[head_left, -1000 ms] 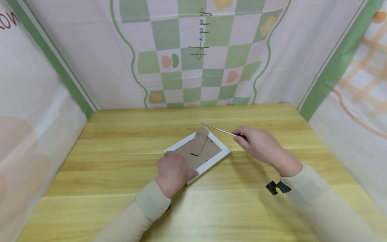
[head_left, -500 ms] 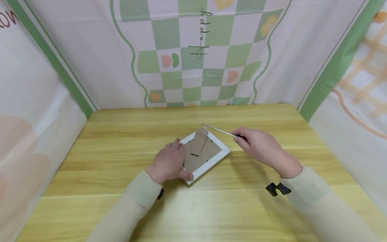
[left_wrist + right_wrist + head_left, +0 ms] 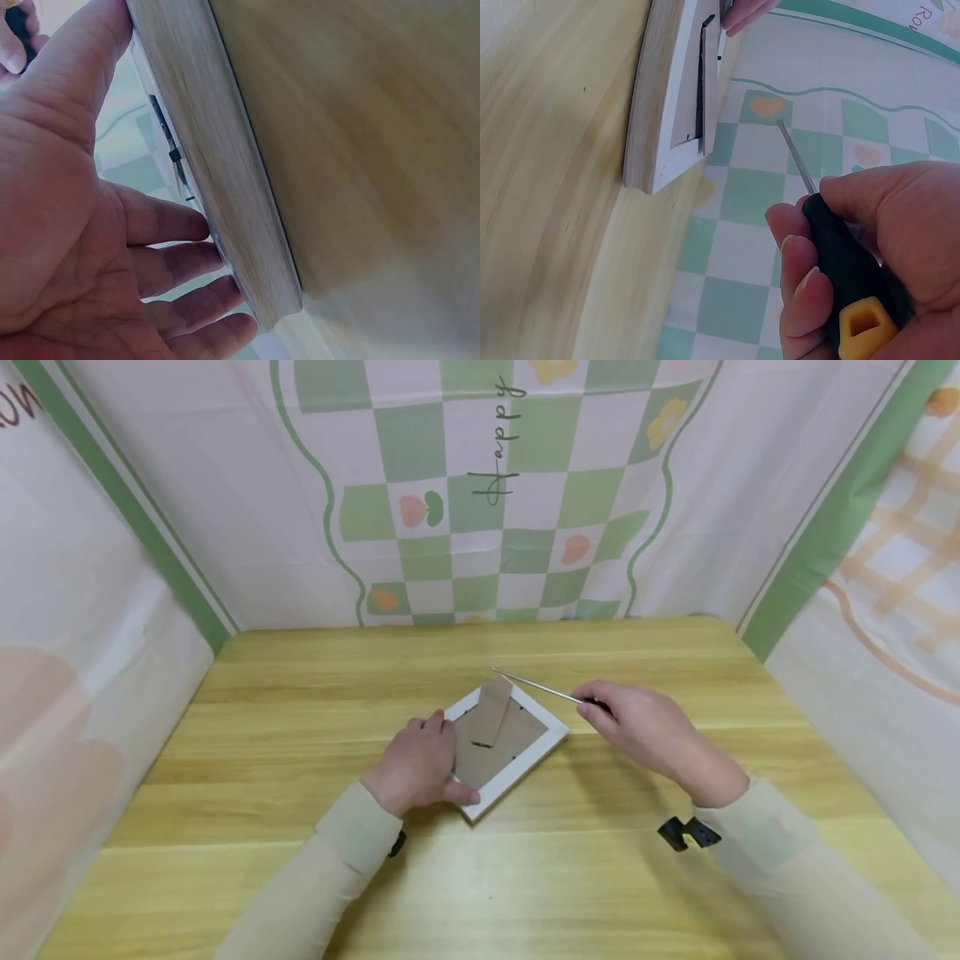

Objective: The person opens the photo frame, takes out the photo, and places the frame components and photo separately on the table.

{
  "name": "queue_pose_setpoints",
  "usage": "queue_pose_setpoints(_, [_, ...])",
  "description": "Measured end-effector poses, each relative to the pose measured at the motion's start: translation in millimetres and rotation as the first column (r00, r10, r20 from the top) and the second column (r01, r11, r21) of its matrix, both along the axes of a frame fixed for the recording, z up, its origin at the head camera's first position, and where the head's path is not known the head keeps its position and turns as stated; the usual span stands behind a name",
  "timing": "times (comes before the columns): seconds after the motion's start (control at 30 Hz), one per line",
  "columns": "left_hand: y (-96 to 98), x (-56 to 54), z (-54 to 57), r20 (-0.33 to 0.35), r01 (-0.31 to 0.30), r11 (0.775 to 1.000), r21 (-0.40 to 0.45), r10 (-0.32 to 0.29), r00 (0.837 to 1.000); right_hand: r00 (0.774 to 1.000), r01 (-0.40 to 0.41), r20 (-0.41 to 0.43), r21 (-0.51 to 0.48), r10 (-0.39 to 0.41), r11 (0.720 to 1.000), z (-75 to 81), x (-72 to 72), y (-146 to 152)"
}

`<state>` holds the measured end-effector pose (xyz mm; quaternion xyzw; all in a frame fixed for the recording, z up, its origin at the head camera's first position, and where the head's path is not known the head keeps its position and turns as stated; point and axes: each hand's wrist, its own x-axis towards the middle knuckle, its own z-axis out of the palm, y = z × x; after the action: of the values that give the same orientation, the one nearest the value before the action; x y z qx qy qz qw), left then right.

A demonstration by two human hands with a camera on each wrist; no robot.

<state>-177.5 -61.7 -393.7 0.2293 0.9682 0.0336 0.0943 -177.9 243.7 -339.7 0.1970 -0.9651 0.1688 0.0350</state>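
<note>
A picture frame [image 3: 522, 765] lies back up on the table, with white borders and a brown backing board. On the backing, a brown easel stand [image 3: 492, 714] lies at a slant. My left hand [image 3: 415, 760] rests against the frame's left end, thumb on the near border and fingers on the far side; in the left wrist view the fingers look fairly straight, touching the wooden edge. My right hand [image 3: 641, 727] grips a screwdriver [image 3: 847, 270] by its dark green and yellow handle. Its thin metal shaft [image 3: 536, 686] points left, near the frame's far corner; contact there cannot be told.
The wood-grain table [image 3: 300, 693] extends around the frame on every side. Behind it hangs a cloth [image 3: 465, 527] with green checks, and printed cloth also covers the left and right sides. A black strap piece [image 3: 688, 833] sits at my right cuff.
My left hand has shifted left from across the backing to the frame's end, its fingers straightening. The frame has turned very slightly. The screwdriver tip has dipped a little toward the frame.
</note>
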Motion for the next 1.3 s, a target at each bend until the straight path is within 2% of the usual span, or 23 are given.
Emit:
queue_pose_setpoints(0.37, [3.5,10.0,3.2,-0.019,-0.033,0.999,0.027,0.033,0.999,1.000,-0.001,0.002,0.000,0.001,1.000,-1.0,2.8,-1.1])
queue_pose_setpoints(0.63, [4.7,16.5,5.0,-0.092,-0.028,0.999,-0.023,0.025,0.995,1.000,-0.005,-0.018,0.004,0.005,1.000,-1.2,3.2,-1.4])
queue_pose_setpoints(0.93, [7.0,23.1,3.9,-0.106,-0.058,0.998,0.003,0.058,0.993,1.000,-0.007,-0.028,0.006,0.007,1.000,-2.7,2.6,-3.1])
queue_pose_setpoints(1.2, [9.9,30.2,5.1,-0.153,-0.037,0.999,-0.023,0.033,0.988,1.000,-0.004,-0.020,0.009,0.004,1.000,-3.8,2.7,-4.1])
queue_pose_setpoints(1.3, [11.0,32.6,5.0,-0.160,-0.046,0.998,-0.031,0.041,0.986,1.000,-0.002,-0.015,0.009,0.002,1.000,-3.4,3.0,-4.4])
